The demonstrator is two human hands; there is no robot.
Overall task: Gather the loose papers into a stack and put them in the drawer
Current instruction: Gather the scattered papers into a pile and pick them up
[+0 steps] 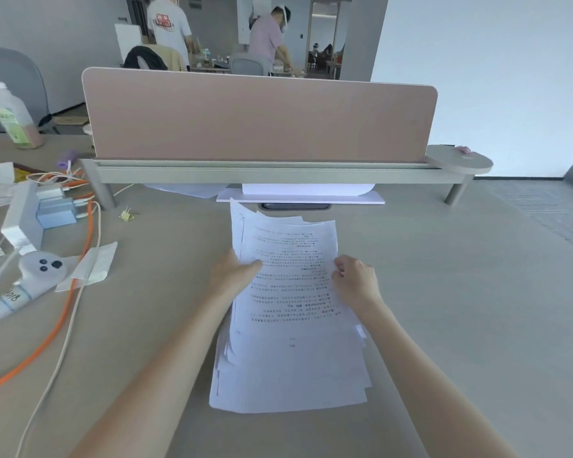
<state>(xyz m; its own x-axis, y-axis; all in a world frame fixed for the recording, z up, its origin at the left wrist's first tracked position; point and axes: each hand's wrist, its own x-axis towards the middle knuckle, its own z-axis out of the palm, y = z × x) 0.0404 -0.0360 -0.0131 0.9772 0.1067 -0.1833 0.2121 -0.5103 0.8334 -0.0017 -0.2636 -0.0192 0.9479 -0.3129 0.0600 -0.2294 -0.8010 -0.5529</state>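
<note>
A loose stack of printed white papers (291, 342) lies in the middle of the grey desk (444, 309), its sheets fanned out unevenly at the left and bottom edges. My left hand (234, 271) grips the stack's left edge, thumb lying on the top sheet. My right hand (354, 279) holds the right edge with fingers curled on the paper. More white sheets (305, 193) lie farther back under the raised shelf. No drawer is in view.
A pink divider panel (258, 117) on a raised shelf (278, 175) closes off the back of the desk. At the left are a white controller (30, 276), chargers (55, 206), orange and white cables (63, 319), a bottle (12, 117) and a binder clip (128, 214). Two persons stand in the background.
</note>
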